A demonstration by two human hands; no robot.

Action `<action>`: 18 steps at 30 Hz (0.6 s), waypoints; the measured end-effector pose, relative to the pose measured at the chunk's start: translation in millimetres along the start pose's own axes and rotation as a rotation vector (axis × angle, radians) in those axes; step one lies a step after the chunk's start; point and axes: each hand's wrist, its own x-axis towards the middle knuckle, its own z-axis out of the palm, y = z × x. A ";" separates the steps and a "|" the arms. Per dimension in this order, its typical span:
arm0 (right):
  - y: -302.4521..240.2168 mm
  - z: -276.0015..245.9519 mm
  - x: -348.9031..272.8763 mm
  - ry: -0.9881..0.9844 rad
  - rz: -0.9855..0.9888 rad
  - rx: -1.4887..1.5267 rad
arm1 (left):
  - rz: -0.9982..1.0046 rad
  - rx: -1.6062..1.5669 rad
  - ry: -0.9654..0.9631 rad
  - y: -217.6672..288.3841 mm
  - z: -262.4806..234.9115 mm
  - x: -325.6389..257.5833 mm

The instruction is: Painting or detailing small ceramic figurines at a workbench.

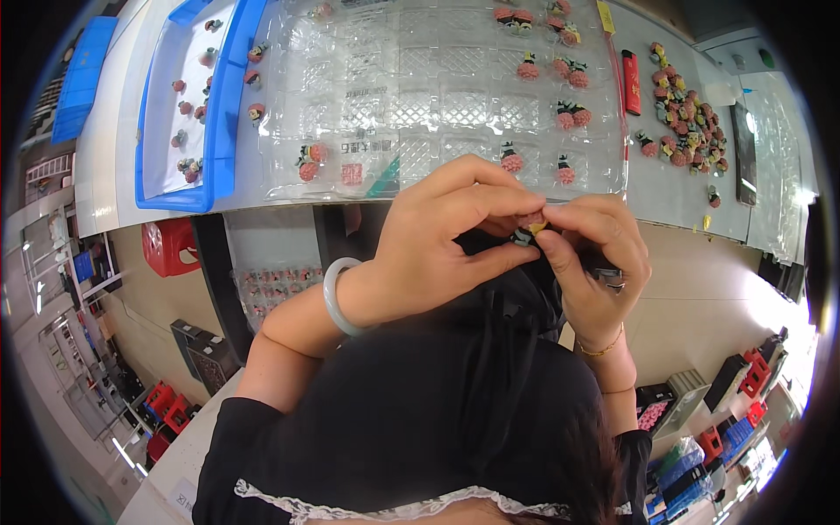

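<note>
Between my two hands, just off the table's near edge, is a small figurine [530, 229] with a pink knobbly part, a bit of yellow and a dark green part. My left hand [455, 229] pinches it between thumb and fingertips from the left. From the right, my right hand [604, 254] pinches the same piece; the fingertips of both hands nearly meet and cover part of it. Beyond them lies a clear plastic blister tray [420, 87] with several similar pink figurines [512, 159] in its pockets, mostly along the right side.
A blue bin [223, 131] with several small figurines stands at the left. On the right lie a pile of pink figurines [687, 122], a red lighter-like object [631, 83] and a dark phone-like slab [745, 153]. A red stool [169, 248] is below the table edge.
</note>
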 end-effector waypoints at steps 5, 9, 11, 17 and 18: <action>3.8 -4.8 2.8 -0.018 -0.092 -0.110 | 0.091 0.223 -0.048 -0.1 -0.7 2.9; -0.2 -11.0 2.7 -0.054 -0.033 -0.137 | 0.096 0.261 -0.079 0.2 1.6 3.9; 1.9 -11.4 1.0 -0.054 0.005 -0.090 | 0.077 0.254 -0.097 -1.3 4.8 3.0; 25.8 -57.3 -13.0 0.244 0.202 0.134 | -0.119 -0.029 -0.049 -1.7 4.2 1.6; 40.1 -77.5 -16.4 0.396 0.277 0.105 | -0.138 -0.078 -0.059 -1.9 2.4 0.3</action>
